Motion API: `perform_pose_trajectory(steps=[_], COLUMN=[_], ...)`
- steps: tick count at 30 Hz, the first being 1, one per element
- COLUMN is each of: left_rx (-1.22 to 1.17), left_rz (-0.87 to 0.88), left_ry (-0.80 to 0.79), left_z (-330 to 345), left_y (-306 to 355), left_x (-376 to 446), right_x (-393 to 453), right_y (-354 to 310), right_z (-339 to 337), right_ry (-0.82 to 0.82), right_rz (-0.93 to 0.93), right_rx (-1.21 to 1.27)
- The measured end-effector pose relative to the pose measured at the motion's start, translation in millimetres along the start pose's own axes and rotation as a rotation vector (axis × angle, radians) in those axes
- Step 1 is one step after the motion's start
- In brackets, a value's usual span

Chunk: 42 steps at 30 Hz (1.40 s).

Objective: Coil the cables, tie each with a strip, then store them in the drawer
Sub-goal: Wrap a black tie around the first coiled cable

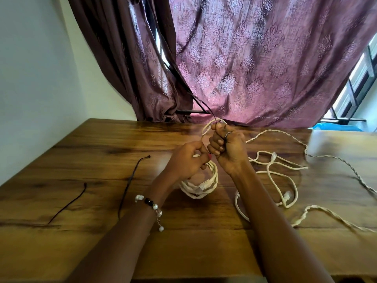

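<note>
Hands grip one white coiled cable (201, 185): left hand (188, 160) pinches its loops, right hand (227, 147) clutches its end above the tabletop (102, 144).

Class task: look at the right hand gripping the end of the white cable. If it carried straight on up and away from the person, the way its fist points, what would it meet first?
Probably the purple curtain hanging behind the table; nothing else shows beyond the right hand, though depth is unclear.

A wooden table (85, 201) stands against a white wall (30, 78). Behind it hang patterned purple curtains (255, 58); daylight enters through a barred window (359, 82) at right.
</note>
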State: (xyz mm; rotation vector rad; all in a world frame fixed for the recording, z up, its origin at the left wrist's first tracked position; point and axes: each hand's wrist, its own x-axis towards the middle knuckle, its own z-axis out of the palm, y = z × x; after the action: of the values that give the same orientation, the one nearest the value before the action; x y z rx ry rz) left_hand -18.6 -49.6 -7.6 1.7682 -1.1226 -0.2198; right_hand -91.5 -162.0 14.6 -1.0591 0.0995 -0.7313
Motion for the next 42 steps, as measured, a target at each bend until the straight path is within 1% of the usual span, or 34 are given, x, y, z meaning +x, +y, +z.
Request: perform_pose_trajectory(steps=[4, 6, 8, 13, 16, 20, 22, 24, 27, 30, 32, 34, 37, 42], left_rx=[0.003, -0.01, -0.008, 0.004, -0.03, -0.128, -0.153, -0.144, -0.102, -0.009, -0.002, -0.09, -0.263, -0.664], left_rz=[0.079, 0.118, 0.117, 0.062, -0.003, -0.147, -0.17, -0.159, -0.146, -0.158, -0.194, -0.268, -0.395, -0.597], left_ry=[0.104, 0.125, 0.124, 0.066, -0.004, -0.092, -0.113, -0.091, -0.031, 0.134, 0.256, 0.336, 0.427, 0.487], left_z=[6.7, 10.2, 12.8, 11.9, 9.0, 3.2, 1.8, 1.7, 2.7, 4.0, 3.5, 1.1, -5.2, -19.8], left_y=[-6.0, -5.5, -3.2, 4.2, 12.9, 17.3, 17.4, 16.8, 11.8, 1.3, -3.8, -8.0, -11.6, -14.8], left_x=[1.3, 0.4, -0.4, -1.1, -3.7, -3.8, -3.7, -4.9, -5.3, -1.6, 1.9, 5.6, 8.5, 8.7], right_x=[1.8, 2.3, 2.6, 2.1, 4.9, 9.0, 10.1, 10.8, 7.5, 1.7, -0.2, -1.7, -7.9, -17.7], right_y=[-1.8, -3.1, -3.9, -6.5, -5.1, 1.9, 4.3, 4.9, 5.1, 4.3, 6.4, 12.8, 25.6, 29.8], right_z=[-3.6, -5.9, -6.6, -2.7, 0.7, 5.6, 7.4, 8.4, 8.8, 13.4, 18.6, 24.8, 34.1, 42.4], right_ry=[0.02, 0.035, 0.048, 0.116, 0.21, 0.35, 0.385, 0.368, 0.288, 0.163, 0.097, 0.048, -0.014, -0.094], right_rz=[0.005, 0.007, 0.01, 0.006, 0.013, -0.002, -0.031, -0.078, -0.127, -0.205, -0.246, -0.247, -0.195, -0.072], right_rx=[0.03, 0.022, 0.0, -0.104, -0.155, -0.207, -0.222, -0.22, -0.24, -0.282, -0.285, -0.265, -0.244, -0.22])
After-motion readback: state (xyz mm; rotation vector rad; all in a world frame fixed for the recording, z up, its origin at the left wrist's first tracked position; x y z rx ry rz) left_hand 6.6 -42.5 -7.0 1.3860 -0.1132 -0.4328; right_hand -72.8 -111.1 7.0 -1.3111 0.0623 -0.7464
